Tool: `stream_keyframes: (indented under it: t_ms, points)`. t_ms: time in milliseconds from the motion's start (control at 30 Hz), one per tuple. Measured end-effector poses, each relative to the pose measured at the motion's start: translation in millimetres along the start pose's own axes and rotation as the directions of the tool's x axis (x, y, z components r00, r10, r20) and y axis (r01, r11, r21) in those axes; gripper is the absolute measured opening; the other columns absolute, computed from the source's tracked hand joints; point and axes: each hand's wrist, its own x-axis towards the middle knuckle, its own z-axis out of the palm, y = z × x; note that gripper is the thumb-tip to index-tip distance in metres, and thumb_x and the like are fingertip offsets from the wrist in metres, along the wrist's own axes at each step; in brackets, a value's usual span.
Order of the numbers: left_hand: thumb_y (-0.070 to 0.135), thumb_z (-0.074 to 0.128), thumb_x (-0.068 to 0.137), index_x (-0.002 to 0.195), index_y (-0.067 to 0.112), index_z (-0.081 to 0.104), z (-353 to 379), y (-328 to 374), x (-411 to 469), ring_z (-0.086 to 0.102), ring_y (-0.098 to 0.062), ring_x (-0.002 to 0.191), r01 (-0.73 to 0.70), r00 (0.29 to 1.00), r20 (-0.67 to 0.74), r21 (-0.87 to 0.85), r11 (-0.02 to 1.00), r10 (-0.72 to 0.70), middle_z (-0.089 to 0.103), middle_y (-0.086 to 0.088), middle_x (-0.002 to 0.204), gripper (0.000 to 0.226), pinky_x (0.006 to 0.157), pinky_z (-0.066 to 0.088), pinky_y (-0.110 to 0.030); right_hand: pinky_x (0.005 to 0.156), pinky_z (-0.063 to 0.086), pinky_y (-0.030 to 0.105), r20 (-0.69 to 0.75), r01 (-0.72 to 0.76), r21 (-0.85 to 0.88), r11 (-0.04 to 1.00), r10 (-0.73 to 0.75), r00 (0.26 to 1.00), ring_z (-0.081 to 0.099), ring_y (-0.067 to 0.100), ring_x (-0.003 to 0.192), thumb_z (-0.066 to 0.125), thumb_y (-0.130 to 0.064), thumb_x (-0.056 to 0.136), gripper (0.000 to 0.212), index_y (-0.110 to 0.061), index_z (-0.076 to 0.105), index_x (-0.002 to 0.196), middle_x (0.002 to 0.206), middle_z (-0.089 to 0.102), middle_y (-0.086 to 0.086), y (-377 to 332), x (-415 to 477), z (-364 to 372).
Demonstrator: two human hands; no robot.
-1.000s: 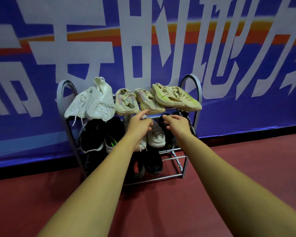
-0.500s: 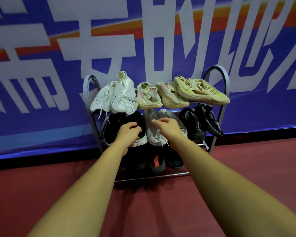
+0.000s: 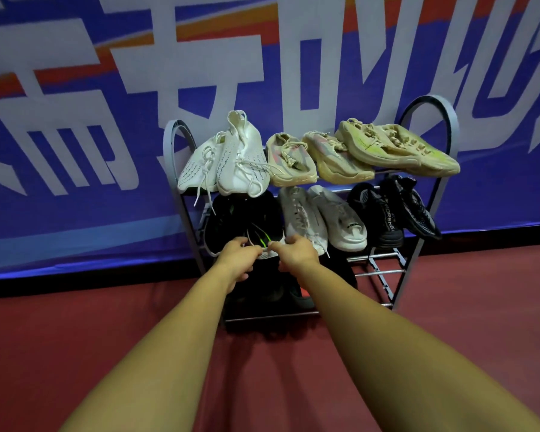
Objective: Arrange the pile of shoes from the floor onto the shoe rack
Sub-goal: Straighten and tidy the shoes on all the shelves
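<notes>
A grey metal shoe rack (image 3: pixel 442 120) stands against the banner wall. Its top shelf carries a white pair (image 3: pixel 231 160), a beige pair (image 3: pixel 309 157) and a yellow-green pair (image 3: pixel 396 148). The middle shelf holds black shoes with a green stripe (image 3: pixel 247 219), a grey-white pair (image 3: pixel 325 219) and a black knit pair (image 3: pixel 393 210). Dark shoes (image 3: pixel 262 291) sit on the bottom shelf, half hidden by my arms. My left hand (image 3: pixel 236 260) and my right hand (image 3: pixel 296 255) both pinch the toe end of the black green-striped shoe at the middle shelf's front edge.
A blue banner (image 3: pixel 75 151) with large white characters covers the wall behind the rack. Red floor (image 3: pixel 465 322) spreads around it. The right part of the bottom shelf shows bare metal bars (image 3: pixel 378 272).
Both hands moved left along the middle shelf, from the grey-white pair to the black green-striped shoe, and closed on its toe. The view came closer to the rack.
</notes>
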Motion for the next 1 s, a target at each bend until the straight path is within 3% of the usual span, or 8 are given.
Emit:
stream_keyframes:
  t_ms: [100, 233, 333, 400, 467, 733, 867, 1000]
  points:
    - [0.025, 0.062, 0.092, 0.127, 0.030, 0.054, -1, -2, 5, 0.061, -0.017, 0.088, 0.001, 1.000, 0.020, 0.005, 1.000, -0.001, 0.060, 0.004, 0.094, 0.037, 0.071, 0.048, -0.029, 0.089, 0.058, 0.046, -0.045, -0.024, 0.074, 0.997, 0.027, 0.999, 0.070, 0.035, 0.097, 0.067, -0.055, 0.062, 0.079, -0.019, 0.054, 0.131, 0.113, 0.068, 0.013, 0, 2, 11]
    - [0.023, 0.063, 0.091, 0.133, 0.029, 0.053, -1, -1, 5, 0.061, -0.016, 0.087, 0.003, 1.000, 0.022, -0.018, 1.000, -0.003, 0.060, 0.006, 0.092, 0.044, 0.067, 0.048, -0.027, 0.088, 0.056, 0.042, -0.086, -0.053, 0.119, 0.992, 0.063, 0.994, 0.069, 0.034, 0.100, 0.072, -0.036, 0.076, 0.062, -0.013, 0.053, 0.130, 0.113, 0.069, 0.017, -5, 6, 19]
    - [0.026, 0.063, 0.089, 0.133, 0.033, 0.054, -7, 1, 4, 0.065, -0.014, 0.086, 0.009, 1.000, 0.020, -0.053, 0.999, -0.008, 0.062, 0.006, 0.100, 0.045, 0.060, 0.047, -0.023, 0.062, 0.057, 0.034, -0.040, -0.102, 0.267, 0.958, 0.117, 0.992, 0.063, 0.029, 0.077, 0.070, -0.029, 0.062, 0.067, -0.001, 0.058, 0.122, 0.096, 0.068, 0.018, -12, 6, 15]
    - [0.029, 0.062, 0.089, 0.128, 0.036, 0.057, -9, 5, 1, 0.065, -0.013, 0.084, 0.001, 1.000, 0.010, -0.111, 0.994, 0.001, 0.064, 0.004, 0.101, 0.040, 0.060, 0.047, -0.023, 0.038, 0.038, 0.019, 0.009, -0.137, 0.384, 0.913, 0.145, 0.989, 0.051, 0.019, 0.059, 0.068, -0.018, 0.070, 0.055, 0.001, 0.056, 0.120, 0.081, 0.058, 0.014, -17, 0, 4]
    - [0.035, 0.062, 0.091, 0.125, 0.036, 0.057, -9, 9, -3, 0.066, -0.014, 0.084, -0.015, 1.000, -0.004, -0.166, 0.986, 0.015, 0.065, 0.003, 0.102, 0.035, 0.061, 0.048, -0.023, 0.033, 0.028, 0.014, 0.062, -0.186, 0.456, 0.870, 0.177, 0.982, 0.045, 0.013, 0.050, 0.065, -0.008, 0.081, 0.044, 0.000, 0.055, 0.124, 0.076, 0.054, 0.011, -21, -6, -7]
    - [0.044, 0.064, 0.089, 0.122, 0.031, 0.050, -3, 18, -21, 0.069, -0.020, 0.093, -0.023, 0.999, -0.030, -0.323, 0.946, 0.014, 0.068, 0.001, 0.115, 0.038, 0.063, 0.045, -0.025, 0.036, 0.033, 0.016, 0.201, -0.214, 0.518, 0.828, 0.125, 0.971, 0.051, 0.005, 0.039, 0.070, -0.017, 0.081, 0.057, -0.004, 0.053, 0.134, 0.095, 0.066, 0.013, -20, -29, -20]
    - [0.038, 0.065, 0.086, 0.120, 0.032, 0.047, 3, 21, -30, 0.068, -0.019, 0.091, -0.040, 0.998, -0.051, -0.363, 0.931, 0.023, 0.067, 0.000, 0.114, 0.039, 0.064, 0.045, -0.027, 0.040, 0.035, 0.017, 0.221, -0.203, 0.486, 0.850, 0.105, 0.970, 0.052, 0.005, 0.041, 0.070, -0.021, 0.083, 0.052, -0.006, 0.056, 0.131, 0.091, 0.067, 0.011, -20, -40, -29]
    - [0.024, 0.063, 0.083, 0.120, 0.024, 0.048, 3, 25, -36, 0.061, -0.015, 0.078, -0.014, 0.999, -0.041, -0.417, 0.909, -0.004, 0.063, 0.002, 0.097, 0.040, 0.059, 0.042, -0.026, 0.050, 0.034, 0.021, 0.260, -0.184, 0.428, 0.885, 0.074, 0.963, 0.053, 0.007, 0.051, 0.072, -0.027, 0.082, 0.042, -0.007, 0.066, 0.119, 0.076, 0.065, 0.006, -21, -51, -41]
